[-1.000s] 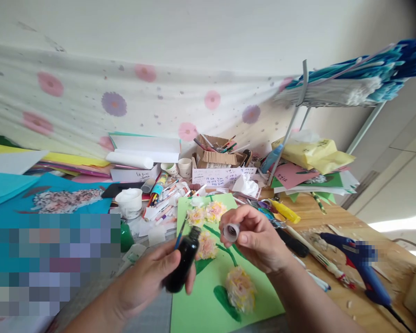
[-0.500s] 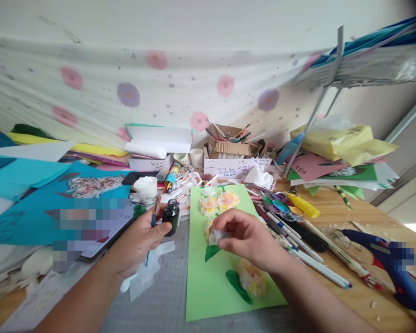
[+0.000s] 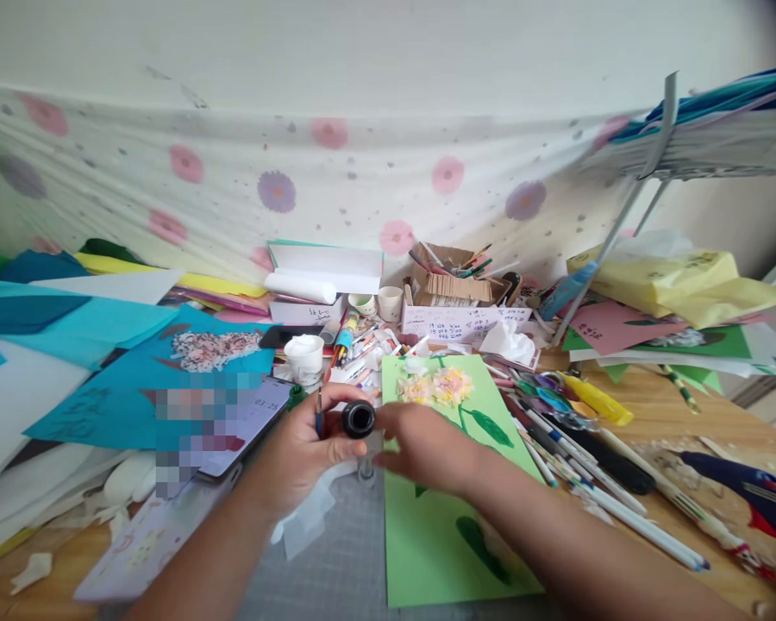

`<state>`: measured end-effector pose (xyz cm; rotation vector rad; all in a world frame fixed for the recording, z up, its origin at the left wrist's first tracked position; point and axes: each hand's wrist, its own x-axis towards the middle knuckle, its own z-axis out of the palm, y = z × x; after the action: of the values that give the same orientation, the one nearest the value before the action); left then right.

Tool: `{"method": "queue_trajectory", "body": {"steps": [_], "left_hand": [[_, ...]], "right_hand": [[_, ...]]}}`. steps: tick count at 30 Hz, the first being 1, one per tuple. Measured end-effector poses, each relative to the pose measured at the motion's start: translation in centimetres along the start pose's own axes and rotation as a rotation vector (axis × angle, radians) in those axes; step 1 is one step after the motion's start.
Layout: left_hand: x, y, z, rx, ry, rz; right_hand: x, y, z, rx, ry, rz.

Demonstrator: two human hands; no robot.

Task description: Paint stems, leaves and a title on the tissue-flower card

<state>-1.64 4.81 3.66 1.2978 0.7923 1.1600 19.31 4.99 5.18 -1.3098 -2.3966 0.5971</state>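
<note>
My left hand (image 3: pixel 316 448) is closed round a small dark glass bottle (image 3: pixel 354 429), tilted so that its open mouth faces me. The same hand also grips a thin blue paintbrush (image 3: pixel 319 418) upright beside the bottle. Right against the bottle is my right hand (image 3: pixel 420 444), its fingers bent together and blurred. A small translucent piece (image 3: pixel 366 467) shows below its fingertips; I cannot make out its kind. Under the right arm lies a light green sheet (image 3: pixel 420 552) with pink-yellow crumpled flowers (image 3: pixel 449 385) and painted green leaves (image 3: pixel 491 428).
A white paper cup (image 3: pixel 303 358) and a phone (image 3: pixel 239 431) stand left of my hands. Pens and markers (image 3: pixel 595 483), a yellow tube (image 3: pixel 598 398) and a blue glue gun (image 3: pixel 743 483) lie right. White tissue scraps (image 3: pixel 307 517) rest on the grey mat (image 3: pixel 336 569).
My right hand has moved left from over the green sheet to the bottle. The bottle has tipped towards me. The whole view has shifted, so the scene sits further right and slightly lower.
</note>
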Motion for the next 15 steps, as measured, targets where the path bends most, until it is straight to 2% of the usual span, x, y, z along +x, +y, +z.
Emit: {"method": "queue_trajectory", "body": {"steps": [2,3,4,6,8,11,15], "left_hand": [[-0.2,-0.1,0.7,-0.049,0.033,0.001],[-0.3,-0.2,1.2,-0.075,0.049,-0.003],[-0.5,-0.2,1.8,-0.1,0.061,-0.008],[-0.9,-0.2,3.0,-0.154,0.081,-0.028],[-1.3,0.0,4.1,-0.214,0.116,-0.042],[-1.8,0.2,4.8,-0.298,0.182,-0.058],[-1.9,0.5,4.9,-0.354,0.162,-0.134]], "right_hand": [[-1.6,0.5,-1.8,0.022,0.155,0.053],[-2.5,0.5,-2.5,0.101,0.29,0.039],[-3.4,0.3,-2.7,0.181,0.367,-0.025],[-5.0,-0.6,-2.1,0.262,0.366,-0.197],[-5.9,-1.8,-0.3,0.184,0.329,-0.326],[-6.2,-3.0,2.4,-0.028,0.363,-0.381],[-5.9,-2.3,3.9,-0.129,0.377,-0.481]]}}
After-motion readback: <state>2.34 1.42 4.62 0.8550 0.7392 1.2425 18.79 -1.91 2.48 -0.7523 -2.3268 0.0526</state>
